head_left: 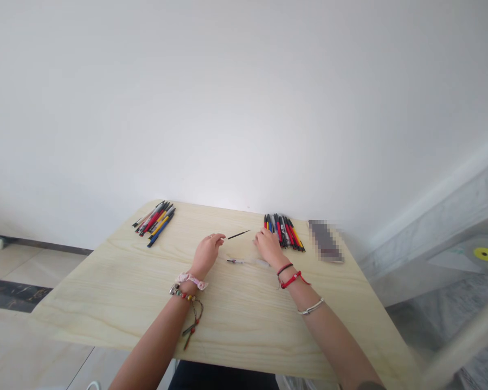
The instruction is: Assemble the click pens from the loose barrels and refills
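A thin dark pen refill (238, 234) lies slantwise between my two hands, its pale tip toward the right. My left hand (208, 253) is just left of it, with fingers slightly apart and nothing visible in them. On the other side, my right hand (268, 246) is bent down over the table near the refill's tip; its fingers are loosely curled and partly hidden, with no object seen in them. Closer to me, a small clear pen piece with a dark end (235, 261) rests on the wood, and a clear tube-like part (262, 263) is beside my right wrist.
Several coloured pens (156, 221) lie in a bunch at the table's (117, 292) back left. Another row of pens (289, 233) lies behind my right hand. A blurred-out dark flat object (326, 241) is at the right edge. A white wall (244, 108) stands behind.
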The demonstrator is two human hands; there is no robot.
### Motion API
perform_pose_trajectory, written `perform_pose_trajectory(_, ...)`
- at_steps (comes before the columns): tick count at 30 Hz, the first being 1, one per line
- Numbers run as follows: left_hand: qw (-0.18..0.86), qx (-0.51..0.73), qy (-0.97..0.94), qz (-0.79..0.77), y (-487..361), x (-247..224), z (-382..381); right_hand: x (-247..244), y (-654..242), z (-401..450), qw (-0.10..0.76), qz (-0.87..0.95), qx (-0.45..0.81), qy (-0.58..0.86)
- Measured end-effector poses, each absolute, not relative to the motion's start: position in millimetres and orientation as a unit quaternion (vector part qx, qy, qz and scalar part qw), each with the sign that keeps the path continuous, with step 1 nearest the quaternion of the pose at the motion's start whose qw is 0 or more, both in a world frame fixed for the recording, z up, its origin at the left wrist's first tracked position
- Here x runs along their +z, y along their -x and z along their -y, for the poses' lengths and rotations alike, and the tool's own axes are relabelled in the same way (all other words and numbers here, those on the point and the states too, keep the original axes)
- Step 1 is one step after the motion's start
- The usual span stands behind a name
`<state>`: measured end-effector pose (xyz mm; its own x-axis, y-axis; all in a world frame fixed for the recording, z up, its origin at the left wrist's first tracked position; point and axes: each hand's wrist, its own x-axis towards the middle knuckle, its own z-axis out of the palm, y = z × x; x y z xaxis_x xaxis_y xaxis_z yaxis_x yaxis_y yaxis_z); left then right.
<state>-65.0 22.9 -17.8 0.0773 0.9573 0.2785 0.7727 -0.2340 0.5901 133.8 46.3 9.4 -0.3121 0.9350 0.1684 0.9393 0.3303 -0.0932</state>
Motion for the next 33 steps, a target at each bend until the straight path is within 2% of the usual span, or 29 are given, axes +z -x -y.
perform_pose_trajectory(2,0.142,0.319,-0.724,-0.595,66,-18,-23,7,-132,-50,0.112,0.811,0.007,0.574)
perform_pose_trajectory(5,0.143,0.329,-0.727,-0.585,66,-18,-23,8,-135,-50,0.190,0.793,0.078,0.573)
perform_pose_trajectory(11,0.167,0.357,-0.739,-0.546,59,-16,-21,17,-150,-36,0.482,0.600,0.372,0.519)
perform_pose_trajectory(15,0.181,0.365,-0.749,-0.523,54,-14,-18,17,-149,-27,0.584,0.492,0.457,0.456)
perform_pose_trajectory(18,0.194,0.369,-0.751,-0.513,51,-10,-15,14,-143,-24,0.619,0.452,0.468,0.440)
perform_pose_trajectory(33,0.194,0.396,-0.747,-0.498,46,-7,-10,15,-129,-14,0.649,0.409,0.514,0.385)
